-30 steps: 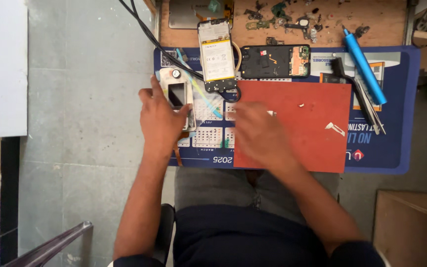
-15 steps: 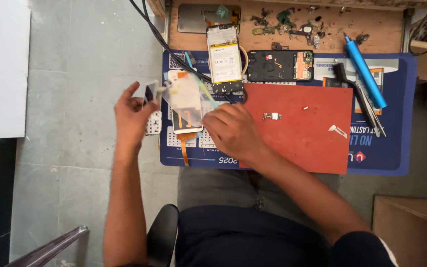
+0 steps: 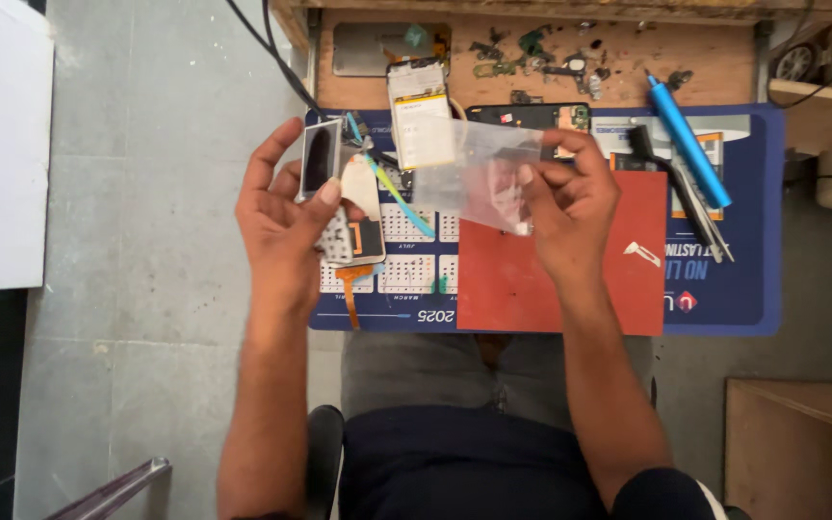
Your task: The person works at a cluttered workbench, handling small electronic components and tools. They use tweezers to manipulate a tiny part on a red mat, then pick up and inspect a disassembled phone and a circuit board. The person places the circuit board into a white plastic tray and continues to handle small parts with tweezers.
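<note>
A: Left hand [image 3: 286,217] is seen half closed around a small phone part [image 3: 322,156], pinched upright between thumb and fingers, with a second flat piece and an orange flex cable [image 3: 351,289] hanging beneath the palm. What is held by the right hand [image 3: 575,197]?

B: A clear plastic film [image 3: 479,173] is gripped at its right edge between thumb and fingertips; the other fingers are curled loosely. The film is held in the air above the red mat [image 3: 570,279], between the two hands.

A: How is such a film best handled, judging from this?

B: It is probably best kept by its edges only, so that no prints are left on the face, and kept taut so it is not creased. The flex cable should not be bent sharply.

A: How does the film look?

B: It is thin, transparent and slightly crumpled, with glare across it; things behind are seen through it.

A: And farther off?

B: An opened phone with a battery [image 3: 421,116] is laid on the blue mat [image 3: 743,289]; a blue pen tool [image 3: 688,140] is set to the right. Small loose parts are scattered on the wooden bench [image 3: 705,58] beyond.
</note>
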